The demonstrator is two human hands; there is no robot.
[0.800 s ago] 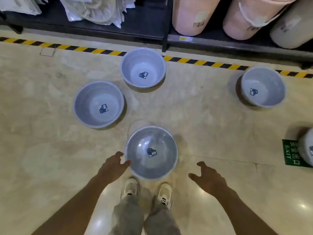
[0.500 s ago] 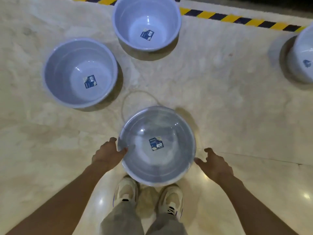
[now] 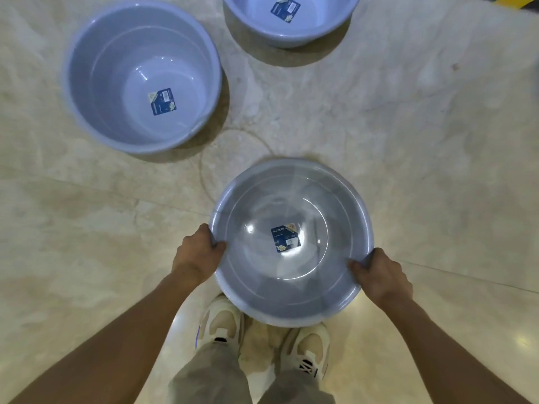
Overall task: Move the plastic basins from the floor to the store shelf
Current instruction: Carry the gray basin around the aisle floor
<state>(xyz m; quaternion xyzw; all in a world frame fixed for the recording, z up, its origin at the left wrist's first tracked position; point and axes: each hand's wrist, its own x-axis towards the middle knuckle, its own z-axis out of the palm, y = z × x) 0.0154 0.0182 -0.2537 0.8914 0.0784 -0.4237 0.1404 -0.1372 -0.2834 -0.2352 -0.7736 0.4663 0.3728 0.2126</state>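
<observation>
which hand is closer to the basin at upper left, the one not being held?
Left. The left hand grips the near basin's left rim, straight below the upper-left basin. The right hand grips the opposite rim, farther away across the held basin.

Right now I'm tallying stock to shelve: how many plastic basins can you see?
3. One basin in front of the shoes, both hands on its rim; one on the floor upper left; one cut off at the top edge. Others may lie outside the frame.

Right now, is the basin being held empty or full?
Empty. The held basin shows only a label on its bare bottom; the left hand and right hand grip its rim.
</observation>
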